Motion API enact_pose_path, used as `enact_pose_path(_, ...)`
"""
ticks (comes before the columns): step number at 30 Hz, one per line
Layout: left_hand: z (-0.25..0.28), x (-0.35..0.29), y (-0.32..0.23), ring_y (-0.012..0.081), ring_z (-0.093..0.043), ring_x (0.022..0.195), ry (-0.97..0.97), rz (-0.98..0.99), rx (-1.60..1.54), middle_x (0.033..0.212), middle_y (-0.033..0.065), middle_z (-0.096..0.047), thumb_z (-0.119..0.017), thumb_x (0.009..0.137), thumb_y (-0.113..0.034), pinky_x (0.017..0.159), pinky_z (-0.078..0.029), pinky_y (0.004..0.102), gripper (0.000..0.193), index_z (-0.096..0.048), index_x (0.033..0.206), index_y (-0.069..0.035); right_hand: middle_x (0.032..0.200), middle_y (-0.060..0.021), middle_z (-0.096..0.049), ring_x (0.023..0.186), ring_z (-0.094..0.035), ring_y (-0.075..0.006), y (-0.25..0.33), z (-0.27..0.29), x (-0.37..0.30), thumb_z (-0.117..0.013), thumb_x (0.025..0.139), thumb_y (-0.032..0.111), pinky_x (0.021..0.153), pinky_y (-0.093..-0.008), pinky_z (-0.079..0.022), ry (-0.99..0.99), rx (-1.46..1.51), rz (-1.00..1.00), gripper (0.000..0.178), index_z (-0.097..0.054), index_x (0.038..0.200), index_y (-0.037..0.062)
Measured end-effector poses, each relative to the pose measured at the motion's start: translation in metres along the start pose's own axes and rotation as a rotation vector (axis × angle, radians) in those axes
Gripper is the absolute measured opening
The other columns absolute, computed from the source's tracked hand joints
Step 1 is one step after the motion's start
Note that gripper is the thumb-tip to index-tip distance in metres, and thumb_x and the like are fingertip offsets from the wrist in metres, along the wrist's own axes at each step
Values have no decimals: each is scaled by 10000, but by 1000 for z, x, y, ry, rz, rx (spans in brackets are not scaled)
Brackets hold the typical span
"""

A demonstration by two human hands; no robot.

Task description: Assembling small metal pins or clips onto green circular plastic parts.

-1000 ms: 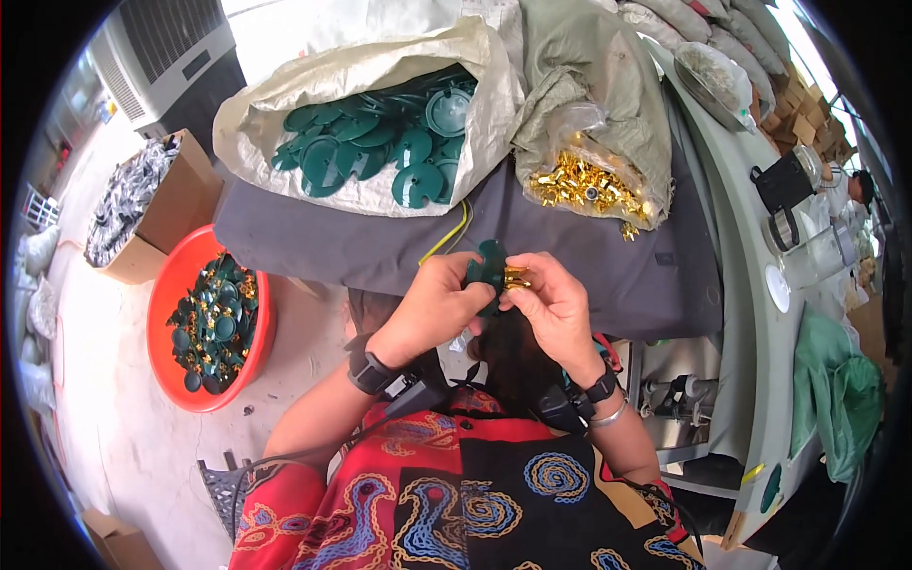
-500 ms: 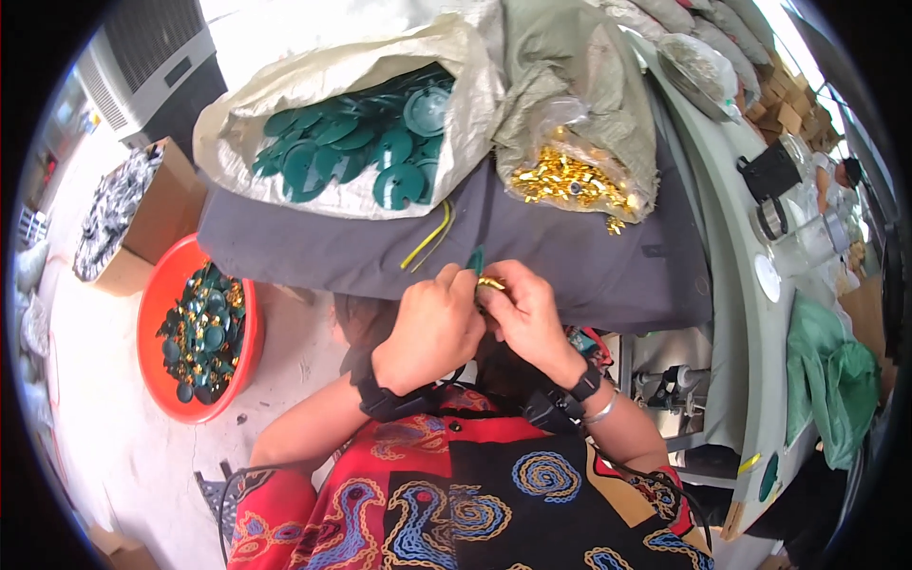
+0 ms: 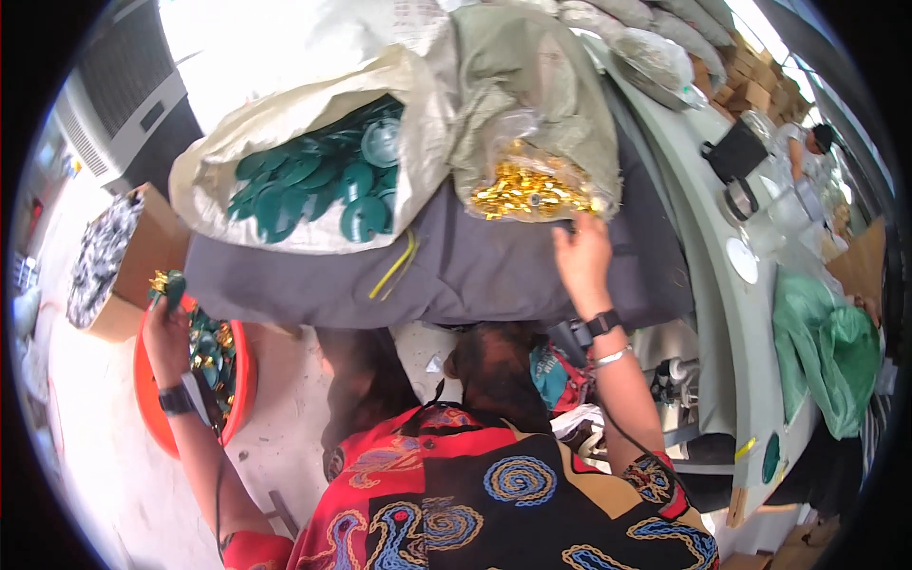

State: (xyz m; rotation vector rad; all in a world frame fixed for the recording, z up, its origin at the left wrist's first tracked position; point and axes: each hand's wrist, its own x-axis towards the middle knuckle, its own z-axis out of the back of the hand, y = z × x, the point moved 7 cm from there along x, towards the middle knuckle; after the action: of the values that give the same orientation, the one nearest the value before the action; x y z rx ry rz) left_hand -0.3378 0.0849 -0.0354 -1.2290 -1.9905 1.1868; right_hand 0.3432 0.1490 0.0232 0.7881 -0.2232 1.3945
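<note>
Dark cloth drapes the table. Left arm outstretched sideways, the left hand pinches a green disc with gold piece at the red tub. Right arm stretched forward, the right hand reaches the gold clips; its grip I cannot tell.

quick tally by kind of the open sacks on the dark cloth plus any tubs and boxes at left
Open sacks: 2 (white sack of green discs, olive sack of gold pieces)
Red tub: 1
Cardboard box: 1
Total: 4
</note>
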Motion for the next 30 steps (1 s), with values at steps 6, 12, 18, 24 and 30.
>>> enact_pose_path(6, -13, 12, 38, 168, -640, 716, -243, 38, 303, 985, 117, -634, -623, 870, -256, 536, -471, 254, 454, -510, 1219, 12, 998, -221, -556, 903, -584, -392, -46, -20, 3, -657, 813, 203, 766, -457, -495, 60, -221, -91, 360, -558, 1118, 40)
enact_pose_path(12, -240, -55, 65, 225, -608, 647, 387, -622, 1052, 880, 154, -640, -610, 767, -60, 590, -467, 319, 273, -636, 1024, 29, 857, -191, -591, 821, -582, -384, -17, -6, -6, -554, 814, 121, 691, -469, -479, -23, -109, 47, 141, -584, 914, 26)
enact_pose_path(18, -294, -24, 121, 401, -608, 908, 475, -675, 1365, 1003, 246, -616, -636, 753, -122, 792, -484, 429, 368, -612, 1070, 64, 873, -161, -557, 877, -563, -342, -14, -28, -15, -588, 785, 109, 744, -441, -481, 27, -70, 18, 130, -554, 868, 15)
enact_pose_path(24, -304, 10, 159, 379, -613, 913, 513, -548, 1434, 998, 225, -614, -671, 695, -161, 797, -489, 415, 426, -624, 1061, 54, 878, -171, -537, 871, -558, -343, -23, -12, -15, -592, 757, 76, 754, -432, -489, -1, -55, 1, 129, -551, 852, 0)
enact_pose_path(30, -298, 13, 159, 348, -617, 889, 497, -514, 1371, 964, 200, -609, -695, 658, -186, 776, -491, 394, 499, -627, 1107, 23, 865, -153, -551, 864, -567, -329, -17, -10, -11, -581, 781, 85, 753, -423, -483, 44, -54, 6, 194, -577, 955, 2)
